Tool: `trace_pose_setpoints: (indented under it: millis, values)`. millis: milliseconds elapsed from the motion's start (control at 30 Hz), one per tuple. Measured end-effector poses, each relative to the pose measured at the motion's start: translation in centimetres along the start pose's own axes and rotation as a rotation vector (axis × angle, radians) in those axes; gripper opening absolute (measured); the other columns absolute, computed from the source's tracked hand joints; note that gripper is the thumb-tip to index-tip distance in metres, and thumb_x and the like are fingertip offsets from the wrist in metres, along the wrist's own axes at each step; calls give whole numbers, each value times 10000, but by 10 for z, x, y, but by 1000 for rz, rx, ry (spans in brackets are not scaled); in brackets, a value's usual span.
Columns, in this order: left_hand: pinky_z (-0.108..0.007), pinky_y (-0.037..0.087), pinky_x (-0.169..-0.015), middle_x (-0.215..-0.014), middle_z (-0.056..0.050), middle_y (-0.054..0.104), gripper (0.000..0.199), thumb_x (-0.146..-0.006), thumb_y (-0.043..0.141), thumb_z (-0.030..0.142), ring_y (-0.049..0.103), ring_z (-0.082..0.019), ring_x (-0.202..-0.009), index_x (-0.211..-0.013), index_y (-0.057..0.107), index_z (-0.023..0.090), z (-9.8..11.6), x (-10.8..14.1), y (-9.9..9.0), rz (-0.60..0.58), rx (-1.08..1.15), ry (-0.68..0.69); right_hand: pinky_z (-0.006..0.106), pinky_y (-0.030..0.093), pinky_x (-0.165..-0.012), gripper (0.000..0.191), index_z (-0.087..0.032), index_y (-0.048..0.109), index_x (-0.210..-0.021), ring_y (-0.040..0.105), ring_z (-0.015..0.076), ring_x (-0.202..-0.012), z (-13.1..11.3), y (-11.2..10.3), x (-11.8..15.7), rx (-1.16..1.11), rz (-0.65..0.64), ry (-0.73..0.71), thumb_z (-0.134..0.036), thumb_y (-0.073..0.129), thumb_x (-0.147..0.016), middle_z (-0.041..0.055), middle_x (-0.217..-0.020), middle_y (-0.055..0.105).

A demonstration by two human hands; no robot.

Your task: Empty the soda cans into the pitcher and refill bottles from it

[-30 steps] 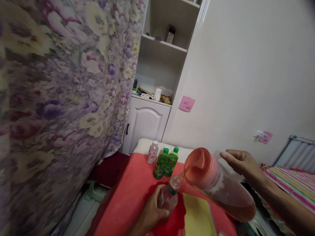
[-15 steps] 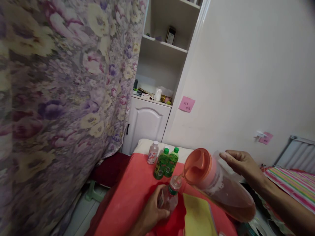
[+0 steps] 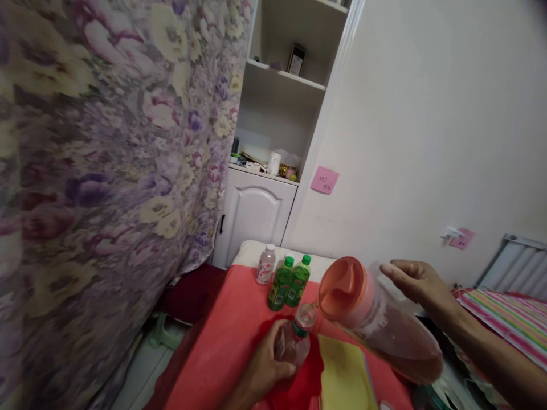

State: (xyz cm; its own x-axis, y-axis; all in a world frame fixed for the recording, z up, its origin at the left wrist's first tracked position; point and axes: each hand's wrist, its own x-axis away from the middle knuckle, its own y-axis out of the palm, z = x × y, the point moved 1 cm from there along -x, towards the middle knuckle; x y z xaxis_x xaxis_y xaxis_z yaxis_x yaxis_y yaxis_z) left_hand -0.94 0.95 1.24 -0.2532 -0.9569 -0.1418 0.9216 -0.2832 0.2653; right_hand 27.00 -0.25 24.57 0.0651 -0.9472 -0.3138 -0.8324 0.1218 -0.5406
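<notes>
My left hand [image 3: 269, 359] is wrapped around a clear plastic bottle [image 3: 298, 341] with a green neck ring and an uncapped mouth. My right hand [image 3: 412, 282] grips the handle of a clear pitcher [image 3: 387, 330] with an orange lid [image 3: 344, 290]. The pitcher is tipped to the left, and brownish liquid lies along its lower side. Its spout is at the bottle's mouth, with a thin stream between them. Below the bottle is a red scalloped mat or tray [image 3: 314, 378].
Two green-capped bottles [image 3: 282, 285] and a white-capped pinkish bottle [image 3: 265, 265] stand behind on the red tablecloth [image 3: 226, 330]. A yellow cloth [image 3: 344, 376] lies at right. A floral curtain [image 3: 128, 171] hangs at left, and a white cabinet [image 3: 256, 213] stands behind.
Both hands keep nearly the same pose, the pitcher still tilted over the bottle. Nothing has been picked up or put down.
</notes>
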Motion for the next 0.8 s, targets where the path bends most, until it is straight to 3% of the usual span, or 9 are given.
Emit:
trace_pose_setpoints:
  millis: [433,800]
  values:
    - [-377,461,-902,-1073,-35,731,691,-438,612,24,646,-294,-1049,-1105,605,205,-2,-1,0,-6,25,18,286,155,-519,598,-243,382,-543,156,93,-546,-4,4,-1,-8,1,-9,-719,651,-786,-93,-567,207]
    - [-366,465,-895,-1072,-27,736,700,-433,620,9,657,-287,-1051,-1105,615,203,-3,-1,-1,-2,18,7,283,155,-510,607,-240,390,-539,180,93,-526,6,7,1,10,16,-6,-736,632,-792,-93,-540,237]
